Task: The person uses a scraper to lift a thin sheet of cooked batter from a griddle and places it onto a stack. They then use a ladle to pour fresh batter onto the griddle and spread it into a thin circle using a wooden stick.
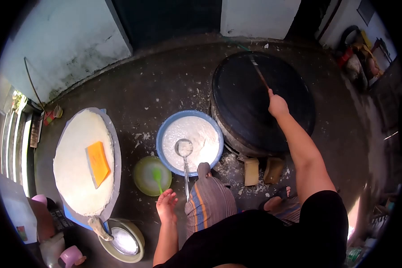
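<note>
My right hand is closed around the handle of a long thin tool with a narrow blade, reaching over the large black round griddle. My left hand is beside my knee with fingers loosely bent and apart, near the handle end of a bright green spatula. That spatula leans in a light green bowl of cloudy liquid. Between bowl and griddle, a blue basin holds thick white batter. A metal ladle rests in it, its handle over the rim near my knee.
At left, a white sheet of dough or batter covers a long board, with an orange scraper on top. A cream basin stands below it. Blocks sit by the griddle's base. White scraps dot the dark floor.
</note>
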`<action>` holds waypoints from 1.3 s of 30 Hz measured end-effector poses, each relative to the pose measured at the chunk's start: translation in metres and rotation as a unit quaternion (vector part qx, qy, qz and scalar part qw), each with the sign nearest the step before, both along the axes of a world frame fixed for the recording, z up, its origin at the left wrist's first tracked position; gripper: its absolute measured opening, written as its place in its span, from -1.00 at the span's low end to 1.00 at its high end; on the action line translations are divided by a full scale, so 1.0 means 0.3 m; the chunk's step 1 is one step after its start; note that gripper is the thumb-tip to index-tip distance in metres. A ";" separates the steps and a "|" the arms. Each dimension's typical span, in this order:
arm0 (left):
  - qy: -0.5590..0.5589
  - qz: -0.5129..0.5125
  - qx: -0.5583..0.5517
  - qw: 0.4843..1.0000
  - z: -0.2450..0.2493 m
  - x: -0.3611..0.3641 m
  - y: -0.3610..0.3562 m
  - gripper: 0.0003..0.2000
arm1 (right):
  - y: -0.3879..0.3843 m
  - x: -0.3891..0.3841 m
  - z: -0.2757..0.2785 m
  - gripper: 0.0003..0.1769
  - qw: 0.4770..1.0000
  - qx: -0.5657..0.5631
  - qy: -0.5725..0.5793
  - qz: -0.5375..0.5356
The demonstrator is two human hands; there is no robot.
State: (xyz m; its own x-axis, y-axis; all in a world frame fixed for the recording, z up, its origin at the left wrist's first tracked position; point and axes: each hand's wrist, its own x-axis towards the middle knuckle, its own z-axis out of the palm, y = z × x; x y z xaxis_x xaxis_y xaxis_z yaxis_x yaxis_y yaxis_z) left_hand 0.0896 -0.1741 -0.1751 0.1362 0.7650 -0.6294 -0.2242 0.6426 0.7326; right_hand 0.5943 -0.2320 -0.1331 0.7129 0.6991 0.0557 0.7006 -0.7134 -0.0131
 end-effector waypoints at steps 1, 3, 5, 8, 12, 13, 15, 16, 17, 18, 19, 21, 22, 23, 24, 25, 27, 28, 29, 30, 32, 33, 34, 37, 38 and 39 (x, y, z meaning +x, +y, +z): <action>0.005 -0.005 0.009 1.000 -0.006 -0.002 -0.005 -0.81 | -0.015 -0.045 0.021 -0.36 0.995 0.021 -0.013 0.092; 0.005 -0.014 0.012 1.000 -0.015 0.004 -0.027 -0.81 | -0.047 -0.091 0.039 -0.33 0.976 -0.006 0.059 0.210; 0.007 0.003 -0.015 1.000 -0.004 0.005 -0.014 -0.81 | -0.102 0.006 -0.017 -0.42 0.994 0.006 0.021 -0.106; 0.013 -0.017 0.013 1.000 0.019 0.001 -0.012 -0.81 | -0.222 0.152 -0.061 -0.56 0.910 0.154 0.103 -0.372; 0.012 -0.031 0.005 0.999 -0.049 -0.022 -0.018 -0.80 | -0.329 0.124 -0.080 -0.51 0.937 0.245 0.142 -0.202; 0.013 -0.041 -0.022 0.999 -0.059 -0.018 -0.015 -0.79 | -0.359 0.081 -0.164 -0.43 0.969 0.240 0.048 0.046; -0.002 -0.044 -0.017 0.999 -0.043 0.020 -0.019 -0.79 | -0.372 -0.127 -0.092 -0.33 0.948 0.196 -0.009 0.249; -0.014 -0.042 -0.013 0.999 -0.032 0.029 -0.024 -0.79 | -0.425 -0.137 -0.152 -0.33 0.951 0.193 -0.003 0.243; -0.009 -0.049 -0.017 0.999 -0.025 0.034 -0.025 -0.79 | -0.481 -0.131 -0.234 -0.40 0.962 0.269 0.053 0.017; -0.022 -0.052 -0.003 0.998 -0.018 0.040 -0.023 -0.79 | -0.529 -0.139 -0.290 -0.44 0.915 0.328 0.102 -0.210; -0.035 -0.053 0.012 0.998 -0.016 0.044 -0.025 -0.78 | -0.552 -0.219 -0.178 -0.41 0.757 0.413 0.289 -0.416; -0.025 -0.059 0.012 0.998 -0.024 0.045 -0.023 -0.78 | -0.649 -0.293 -0.321 -0.39 0.853 0.406 0.061 -0.322; -0.016 -0.062 0.011 0.998 -0.026 0.042 -0.028 -0.77 | -0.695 -0.401 -0.366 -0.37 0.897 0.379 0.093 -0.208; -0.013 -0.066 0.009 0.998 -0.018 0.047 -0.034 -0.77 | -0.681 -0.545 -0.288 -0.36 0.925 0.347 0.123 -0.089; -0.010 -0.070 0.016 0.997 -0.006 0.058 -0.039 -0.77 | -0.680 -0.629 -0.200 -0.37 0.939 0.302 0.165 -0.020; -0.007 -0.074 0.023 0.997 0.001 0.068 -0.042 -0.76 | -0.687 -0.679 -0.150 -0.38 0.943 0.256 0.206 0.049; 0.000 -0.083 0.025 0.996 0.000 0.073 -0.037 -0.76 | -0.744 -0.655 -0.268 -0.36 0.872 0.422 0.201 -0.146; 0.003 -0.088 0.030 0.996 0.001 0.073 -0.034 -0.75 | -0.755 -0.643 -0.263 -0.35 0.849 0.433 0.195 -0.230; 0.006 -0.087 0.029 0.996 0.007 0.074 -0.036 -0.75 | -0.763 -0.636 -0.256 -0.35 0.821 0.441 0.187 -0.311; 0.014 -0.091 0.029 0.995 0.012 0.077 -0.037 -0.76 | -0.745 -0.687 -0.163 -0.35 0.851 0.402 0.234 -0.243; 0.018 -0.093 0.030 0.995 0.016 0.095 -0.033 -0.76 | -0.744 -0.730 -0.208 -0.34 0.910 0.305 0.282 0.016; 0.022 -0.093 0.029 0.995 0.015 0.097 -0.036 -0.76 | -0.725 -0.756 -0.193 -0.32 0.916 0.245 0.288 0.133; 0.027 -0.092 0.029 0.995 0.015 0.093 -0.037 -0.76 | -0.693 -0.766 -0.147 -0.37 0.912 0.270 0.275 0.143; 0.034 -0.096 0.014 0.995 0.005 0.063 -0.024 -0.76 | -0.700 -0.658 -0.256 -0.43 0.831 0.467 0.251 -0.170; 0.035 -0.092 0.015 0.995 0.000 0.054 -0.022 -0.76 | -0.716 -0.626 -0.281 -0.48 0.766 0.514 0.253 -0.293; 0.037 -0.088 0.014 0.995 -0.007 0.044 -0.025 -0.76 | -0.716 -0.628 -0.286 -0.46 0.794 0.471 0.211 -0.321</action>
